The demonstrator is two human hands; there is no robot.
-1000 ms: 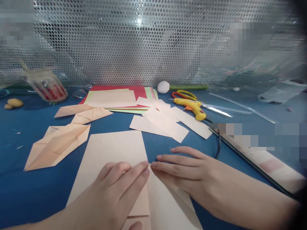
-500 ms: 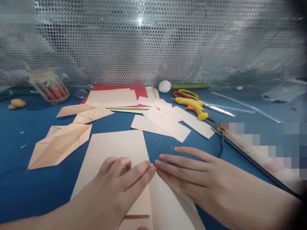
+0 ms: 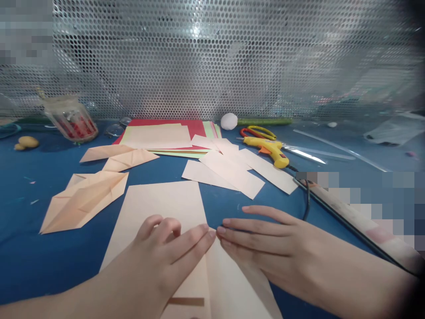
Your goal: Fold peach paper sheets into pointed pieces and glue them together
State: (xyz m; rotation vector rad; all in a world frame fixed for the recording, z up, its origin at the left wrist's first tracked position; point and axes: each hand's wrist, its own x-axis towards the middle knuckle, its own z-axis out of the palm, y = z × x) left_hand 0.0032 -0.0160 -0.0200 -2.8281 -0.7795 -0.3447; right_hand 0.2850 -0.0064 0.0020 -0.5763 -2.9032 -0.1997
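A peach sheet of paper (image 3: 159, 204) lies on the blue table in front of me, with a folded flap on its right side. My left hand (image 3: 166, 257) rests on the sheet, index and middle fingers stretched along the fold, the other fingers curled. My right hand (image 3: 265, 243) lies flat on the folded flap, fingers straight and pointing left. The fingertips of both hands meet at the top of the crease.
Folded peach shapes (image 3: 83, 199) lie at left. Peach strips (image 3: 232, 170) and a stack of coloured paper (image 3: 166, 135) lie behind. A yellow glue gun (image 3: 267, 149), scissors (image 3: 257, 131), a white ball (image 3: 229, 121), a jar (image 3: 73, 119) and a perforated metal screen (image 3: 212, 57) stand further back.
Both hands have stayed on the crease with hardly any movement; the view has shifted slightly, so everything sits a little further right in the picture.
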